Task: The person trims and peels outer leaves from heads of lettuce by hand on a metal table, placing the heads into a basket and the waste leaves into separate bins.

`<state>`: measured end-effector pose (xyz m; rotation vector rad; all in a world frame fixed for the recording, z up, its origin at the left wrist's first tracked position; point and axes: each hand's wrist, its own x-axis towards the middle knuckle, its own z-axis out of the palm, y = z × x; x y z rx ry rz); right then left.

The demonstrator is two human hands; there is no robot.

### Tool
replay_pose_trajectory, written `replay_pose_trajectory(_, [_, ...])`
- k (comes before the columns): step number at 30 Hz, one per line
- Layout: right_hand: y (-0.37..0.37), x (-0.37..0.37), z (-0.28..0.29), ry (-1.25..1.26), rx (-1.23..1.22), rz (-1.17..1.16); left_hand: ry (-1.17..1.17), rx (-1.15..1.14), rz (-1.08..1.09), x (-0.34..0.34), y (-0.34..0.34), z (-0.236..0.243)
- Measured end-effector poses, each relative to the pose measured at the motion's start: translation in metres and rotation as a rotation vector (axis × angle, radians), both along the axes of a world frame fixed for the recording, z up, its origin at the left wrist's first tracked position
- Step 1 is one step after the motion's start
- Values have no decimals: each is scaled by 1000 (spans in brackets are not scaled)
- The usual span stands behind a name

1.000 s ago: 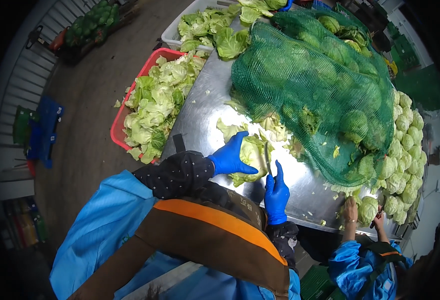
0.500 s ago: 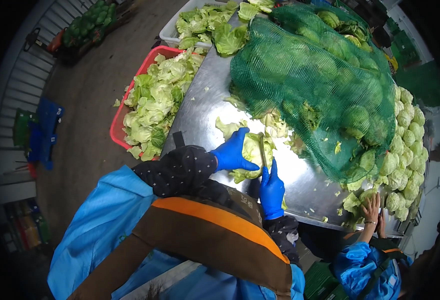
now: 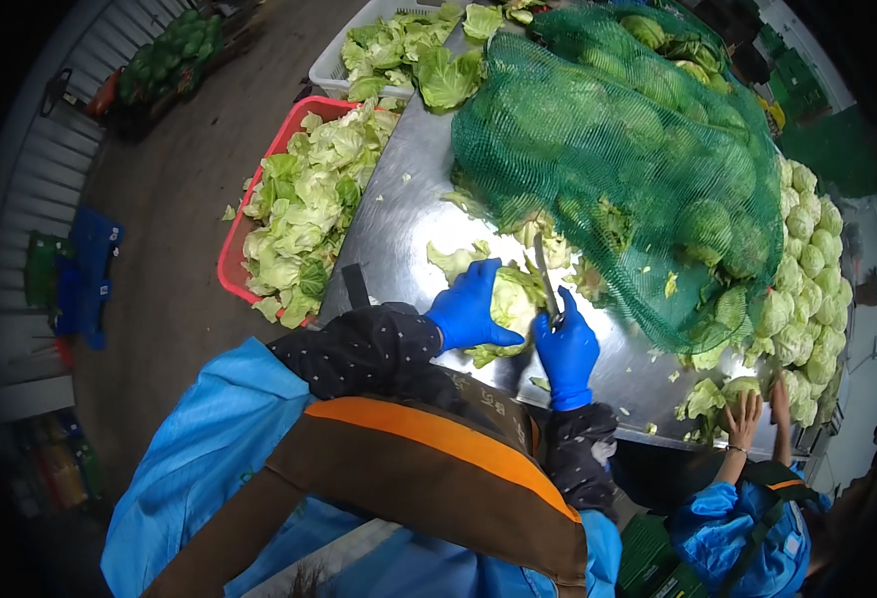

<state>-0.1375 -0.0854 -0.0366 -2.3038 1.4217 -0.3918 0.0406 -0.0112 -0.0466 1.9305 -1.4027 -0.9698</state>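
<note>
My left hand (image 3: 471, 307), in a blue glove, grips a pale green cabbage head (image 3: 514, 299) on the steel table (image 3: 398, 224). My right hand (image 3: 565, 349), also blue-gloved, holds a knife (image 3: 545, 279) whose blade stands against the cabbage's right side. Loose leaves lie around the cabbage. Just behind it rises a big green net sack of cabbages (image 3: 618, 149).
A red crate (image 3: 249, 224) full of leaves stands left of the table, a white crate (image 3: 334, 60) of leaves behind it. Trimmed cabbage heads (image 3: 802, 289) pile at the table's right. Another person's hands (image 3: 757, 409) reach onto the table at lower right.
My right hand has closed in on the cabbage and the knife blade now rests against it. The other person's hands have shifted along the table edge.
</note>
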Motion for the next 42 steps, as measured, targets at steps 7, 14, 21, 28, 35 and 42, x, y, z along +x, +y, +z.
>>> replay_pose_trajectory(7, [-34, -12, -64, -166, 175, -131, -144, -44, -29, -20, 1, 5])
replay_pose_trajectory(14, [-33, -3, -84, -76, 64, -358, 447, -160, 44, 31, 51, -22])
replay_pose_trajectory(21, [-21, -4, -32, -542, 243, -255, 507, -13, 345, 57, 72, -23])
replay_pose_trajectory(28, [22, 29, -17, -665, 497, 72, -358, 111, 112, 56, 69, -1])
replay_pose_trajectory(35, [20, 28, -24, -595, 667, 65, 177, 444, 328, 104, 81, -35])
replay_pose_trajectory(42, [19, 18, -42, -510, 617, 82, -158, 664, 36, 159, 66, -9])
